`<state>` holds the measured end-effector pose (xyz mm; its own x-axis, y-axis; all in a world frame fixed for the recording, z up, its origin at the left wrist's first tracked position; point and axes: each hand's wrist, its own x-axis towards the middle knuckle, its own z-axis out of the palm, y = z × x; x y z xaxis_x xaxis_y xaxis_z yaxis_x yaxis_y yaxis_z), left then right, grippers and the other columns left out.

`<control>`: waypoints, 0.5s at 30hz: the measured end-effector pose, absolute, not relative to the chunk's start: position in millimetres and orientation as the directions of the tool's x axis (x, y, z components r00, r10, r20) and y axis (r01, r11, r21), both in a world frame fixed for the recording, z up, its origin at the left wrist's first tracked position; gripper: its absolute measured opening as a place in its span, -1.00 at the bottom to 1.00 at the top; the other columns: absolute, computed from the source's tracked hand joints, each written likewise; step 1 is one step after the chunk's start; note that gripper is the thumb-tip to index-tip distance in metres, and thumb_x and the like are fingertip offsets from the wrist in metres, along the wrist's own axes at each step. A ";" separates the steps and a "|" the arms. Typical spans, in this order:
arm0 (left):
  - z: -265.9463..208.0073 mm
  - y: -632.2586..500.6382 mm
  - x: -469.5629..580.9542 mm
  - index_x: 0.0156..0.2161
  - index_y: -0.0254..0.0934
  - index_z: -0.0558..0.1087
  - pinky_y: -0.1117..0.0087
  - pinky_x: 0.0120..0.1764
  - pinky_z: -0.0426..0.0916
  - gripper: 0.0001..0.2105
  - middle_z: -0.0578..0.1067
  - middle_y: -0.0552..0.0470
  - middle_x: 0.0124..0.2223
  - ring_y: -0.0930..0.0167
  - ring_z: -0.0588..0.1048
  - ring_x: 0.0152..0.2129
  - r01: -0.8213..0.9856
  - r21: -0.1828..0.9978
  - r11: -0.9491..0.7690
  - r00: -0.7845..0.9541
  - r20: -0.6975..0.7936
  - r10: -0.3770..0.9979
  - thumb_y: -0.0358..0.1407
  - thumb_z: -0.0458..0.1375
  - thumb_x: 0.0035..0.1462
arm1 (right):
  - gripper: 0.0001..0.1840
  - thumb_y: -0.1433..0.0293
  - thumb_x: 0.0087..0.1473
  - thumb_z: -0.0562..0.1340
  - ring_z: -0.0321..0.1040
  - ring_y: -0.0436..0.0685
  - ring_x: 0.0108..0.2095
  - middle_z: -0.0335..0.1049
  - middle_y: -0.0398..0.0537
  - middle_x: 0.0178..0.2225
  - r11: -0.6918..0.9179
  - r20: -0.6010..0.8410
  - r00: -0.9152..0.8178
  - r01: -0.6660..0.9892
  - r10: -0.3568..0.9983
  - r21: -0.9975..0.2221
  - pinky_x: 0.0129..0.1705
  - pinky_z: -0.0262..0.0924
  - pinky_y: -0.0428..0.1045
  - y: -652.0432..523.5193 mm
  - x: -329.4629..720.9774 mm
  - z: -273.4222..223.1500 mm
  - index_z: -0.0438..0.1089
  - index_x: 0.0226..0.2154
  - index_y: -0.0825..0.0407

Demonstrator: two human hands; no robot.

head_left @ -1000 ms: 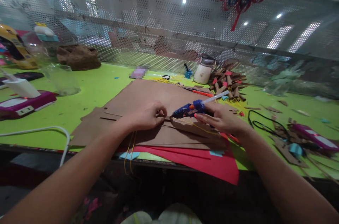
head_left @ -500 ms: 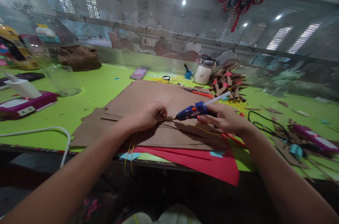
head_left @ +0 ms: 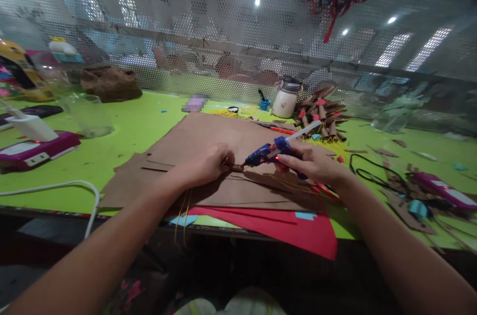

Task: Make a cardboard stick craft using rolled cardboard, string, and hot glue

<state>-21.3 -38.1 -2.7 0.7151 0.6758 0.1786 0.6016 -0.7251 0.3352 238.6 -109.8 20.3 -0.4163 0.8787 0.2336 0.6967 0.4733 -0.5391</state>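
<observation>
We find the left hand (head_left: 211,163) pinching a small brown piece (head_left: 237,168), the right hand (head_left: 313,160) gripping the glue gun (head_left: 266,153), and advise holding its nozzle (head_left: 246,162) steady at that piece.

On the table (head_left: 137,126), around the stacked sheets (head_left: 208,131): power strip (head_left: 55,149) at nine o'clock, cup (head_left: 89,116) at ten, jar (head_left: 286,104) at one, rolls (head_left: 322,114) beside it, scraps (head_left: 402,213) at three

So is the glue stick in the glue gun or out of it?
Partly in: the glue stick juts from the rear of the blue glue gun in the right hand.
</observation>
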 end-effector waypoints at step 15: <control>-5.2 -36.1 -21.6 -0.34 -0.29 0.42 0.46 -0.36 0.18 -0.90 0.40 0.04 -0.34 0.45 0.32 -0.44 0.584 0.325 -0.743 0.732 0.185 0.656 -0.37 0.07 0.01 | -0.63 0.12 0.11 0.09 0.20 0.01 -0.50 0.34 -0.11 -0.53 0.458 0.276 -0.367 0.758 0.888 -0.465 -0.42 0.08 -0.09 -111.6 238.1 18.7 0.37 -0.32 0.08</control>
